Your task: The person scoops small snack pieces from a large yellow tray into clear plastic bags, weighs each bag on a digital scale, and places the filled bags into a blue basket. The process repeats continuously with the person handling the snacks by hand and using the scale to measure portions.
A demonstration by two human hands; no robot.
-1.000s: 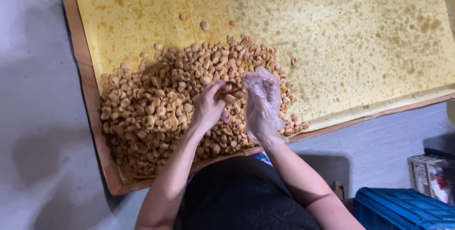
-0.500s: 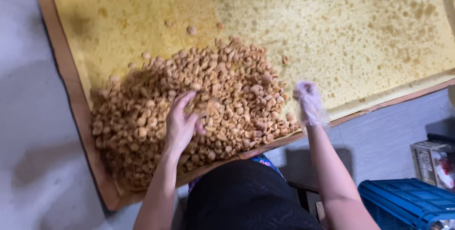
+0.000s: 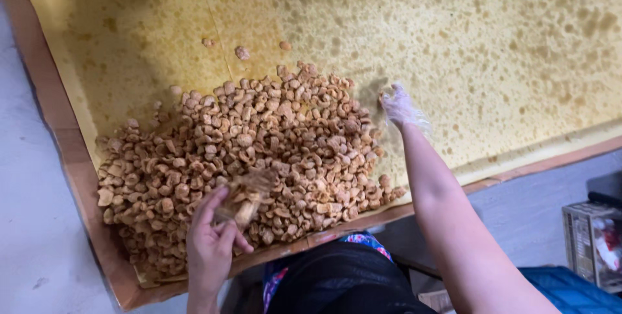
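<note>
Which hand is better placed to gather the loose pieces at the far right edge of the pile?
Probably the right hand: it already rests at the pile's right edge, while the left hand holds pieces at the near side.

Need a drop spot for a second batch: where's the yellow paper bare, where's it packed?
Bare: the yellow paper right of the right hand, out to the far and right edges; also the far-left corner beyond the pile of fried pieces, save three strays. Crowded: the near-left part, where the pile reaches the wooden tray edge and the left hand holds pieces.

blue crate (image 3: 576, 291) lower right | small box (image 3: 593, 243) beside | grey floor (image 3: 26, 223)
</note>
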